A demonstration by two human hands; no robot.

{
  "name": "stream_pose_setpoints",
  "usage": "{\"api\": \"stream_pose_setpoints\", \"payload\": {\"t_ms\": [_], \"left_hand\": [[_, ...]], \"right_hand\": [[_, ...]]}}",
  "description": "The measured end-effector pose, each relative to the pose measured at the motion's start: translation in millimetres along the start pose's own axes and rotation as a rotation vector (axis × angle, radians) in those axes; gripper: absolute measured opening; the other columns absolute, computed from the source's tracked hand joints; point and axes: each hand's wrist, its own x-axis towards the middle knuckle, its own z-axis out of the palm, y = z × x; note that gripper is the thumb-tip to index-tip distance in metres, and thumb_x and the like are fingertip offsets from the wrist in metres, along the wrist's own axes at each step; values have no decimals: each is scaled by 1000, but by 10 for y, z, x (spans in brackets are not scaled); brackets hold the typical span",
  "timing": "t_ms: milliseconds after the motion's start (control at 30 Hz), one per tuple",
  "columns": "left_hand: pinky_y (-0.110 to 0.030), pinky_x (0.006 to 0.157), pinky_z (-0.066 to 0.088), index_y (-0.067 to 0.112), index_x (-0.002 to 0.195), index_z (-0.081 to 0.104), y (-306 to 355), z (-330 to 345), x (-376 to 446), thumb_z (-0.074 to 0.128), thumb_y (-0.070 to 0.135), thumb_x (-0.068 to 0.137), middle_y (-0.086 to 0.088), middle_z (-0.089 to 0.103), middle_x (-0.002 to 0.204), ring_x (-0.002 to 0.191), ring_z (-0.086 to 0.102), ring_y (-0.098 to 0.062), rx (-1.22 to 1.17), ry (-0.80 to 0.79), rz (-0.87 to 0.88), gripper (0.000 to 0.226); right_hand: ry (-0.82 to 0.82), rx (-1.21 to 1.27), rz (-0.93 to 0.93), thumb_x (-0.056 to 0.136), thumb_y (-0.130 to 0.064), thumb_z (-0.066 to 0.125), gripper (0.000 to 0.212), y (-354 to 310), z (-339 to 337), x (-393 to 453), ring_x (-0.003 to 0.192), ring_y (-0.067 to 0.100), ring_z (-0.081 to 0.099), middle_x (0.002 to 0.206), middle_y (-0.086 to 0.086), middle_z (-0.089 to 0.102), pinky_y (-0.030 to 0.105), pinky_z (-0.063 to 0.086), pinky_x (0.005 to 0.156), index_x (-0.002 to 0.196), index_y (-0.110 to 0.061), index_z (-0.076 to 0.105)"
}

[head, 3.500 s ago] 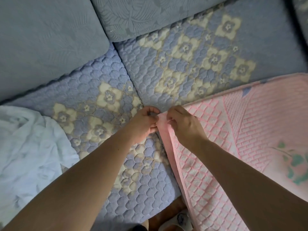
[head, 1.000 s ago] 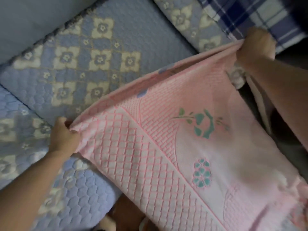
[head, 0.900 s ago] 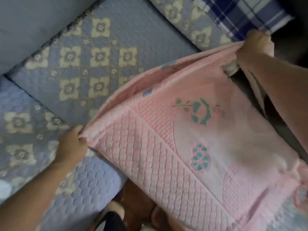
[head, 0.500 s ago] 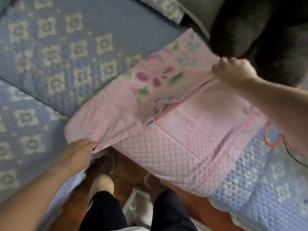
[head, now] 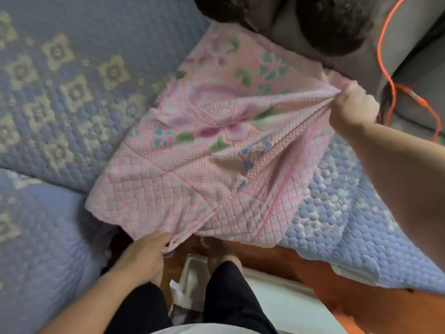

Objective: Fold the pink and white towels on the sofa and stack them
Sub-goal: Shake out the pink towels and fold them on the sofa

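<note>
The pink quilt-textured towel with a floral print (head: 216, 145) is now laid across the blue quilted sofa cover (head: 60, 97), doubled over on itself, where half a second ago its upper layer was only partly drawn across and a second ago it was held stretched in the air. Its far corner, at about two o'clock, is pinched and bunched in the right hand (head: 352, 106), so that creases are pulled toward that grip. The near edge, at about six o'clock, is held by the curled fingers of the left hand (head: 147, 249), just where the towel overhangs the front of the seat.

One fold is judged to be made but not yet flattened; a further fold is likely needed before stacking. The white towel is not seen in this view.

Past the towel, a dark furry mass (head: 332, 22) lies at twelve to one o'clock, and an orange cord (head: 390, 75) trails at two o'clock. The person's black trouser legs (head: 228, 297) are seen at six o'clock.
</note>
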Motion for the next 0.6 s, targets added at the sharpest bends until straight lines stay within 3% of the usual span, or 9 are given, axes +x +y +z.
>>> {"api": "stream_pose_setpoints", "payload": {"t_ms": [67,167,200,267,367,433,500,533,600], "left_hand": [[-27,61,36,35,77,40,259,112,111,47,3,84,10,53,89,81,53,-15,-49,-60,-26,34],[-27,54,31,32,77,39,523,233,252,47,8,89,6,52,82,72,50,-11,-68,-114,-129,28],[-28,55,32,31,79,38,585,240,281,47,10,90,6,52,83,72,50,-12,-42,-127,-168,25],[-28,57,36,31,82,38,646,226,329,45,13,91,4,52,86,75,51,-14,8,-159,-221,22],[-28,58,36,30,83,40,656,134,390,44,16,94,3,53,89,77,52,-14,47,-190,-239,18],[-28,59,35,27,81,42,650,48,400,46,19,97,3,55,88,78,53,-16,55,-174,-248,19],[-28,60,34,26,78,43,645,-25,382,45,20,98,2,56,86,77,52,-16,39,-135,-263,21],[-28,60,34,25,78,45,650,-60,361,45,20,99,2,57,86,76,51,-15,28,-117,-268,21],[-27,59,34,22,79,46,658,-105,316,45,21,100,3,57,85,74,49,-13,8,-83,-288,21]], "right_hand": [[-134,232,233,97,-18,45,39,74,124,145,119,40,57,135,23,54,44,50,96,134,-4,44],[-465,841,575,98,-27,53,32,174,388,287,85,24,65,108,10,67,29,57,55,123,-8,60],[-585,876,553,98,-23,52,27,217,479,210,76,23,62,96,11,65,26,54,55,118,-8,63],[-719,804,427,97,-15,51,21,300,648,-90,80,26,62,100,15,62,36,56,72,114,-13,62],[-617,593,332,90,-21,48,37,474,936,-545,111,37,58,119,20,62,41,49,97,121,-6,60],[-540,588,395,80,-36,43,53,552,1132,-787,108,39,58,117,19,62,38,49,85,116,-1,60],[-612,825,621,82,-38,58,52,503,1158,-1039,95,32,62,112,13,60,33,52,63,121,-4,51],[-688,906,692,84,-34,63,48,502,1229,-1160,94,30,61,115,10,59,37,55,62,121,-8,47],[-647,951,676,88,-35,65,36,522,1363,-1299,99,33,64,113,13,64,48,59,79,112,-10,54]]}}
